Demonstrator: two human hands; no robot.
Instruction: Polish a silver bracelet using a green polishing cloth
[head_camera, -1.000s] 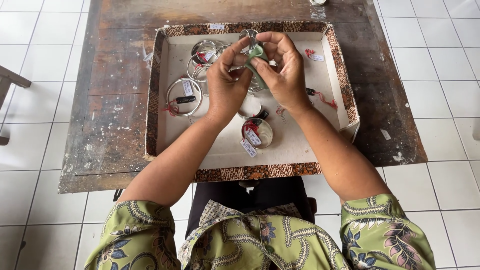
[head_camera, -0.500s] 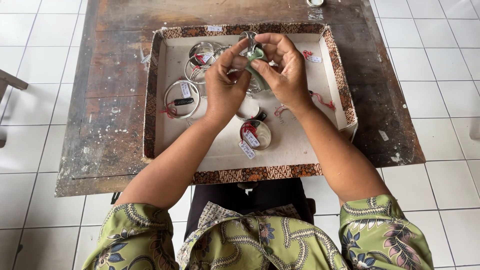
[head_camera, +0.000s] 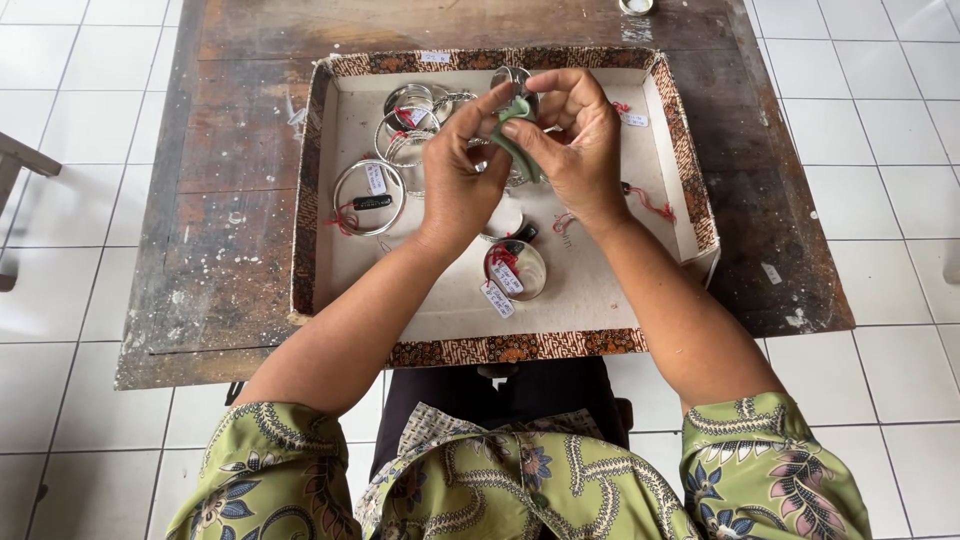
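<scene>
1. A tagged silver bangle (head_camera: 516, 268) is lying low in the tray's (head_camera: 440, 320) centre.
2. Above it, the left hand (head_camera: 462, 185) and right hand (head_camera: 570, 150) are pinching a green cloth (head_camera: 520, 140) around a silver bangle (head_camera: 512, 80), fingers curled together.
3. More bangles (head_camera: 368, 197) are resting at centre-left.

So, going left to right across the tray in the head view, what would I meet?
Tray's left patterned rim → silver bangle with a red thread and tag → left hand → green cloth → right hand → loose red thread → tray's right rim.
</scene>
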